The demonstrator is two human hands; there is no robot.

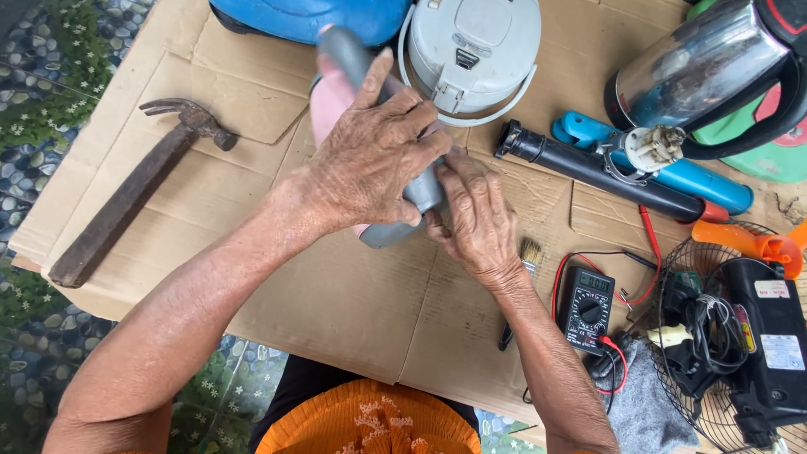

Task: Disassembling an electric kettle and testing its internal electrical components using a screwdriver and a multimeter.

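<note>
My left hand is wrapped over a pink and grey handheld appliance that lies on flattened cardboard. Its grey handle sticks out past my fingers toward the top. My right hand presses against the lower grey end of the same appliance, fingers curled at the seam. Whether a small tool sits under those fingers is hidden.
A rusty claw hammer lies at the left. A grey round lid, a black tube, a blue handle and a steel kettle sit above right. A multimeter with red leads, a paintbrush and a fan motor lie at the right.
</note>
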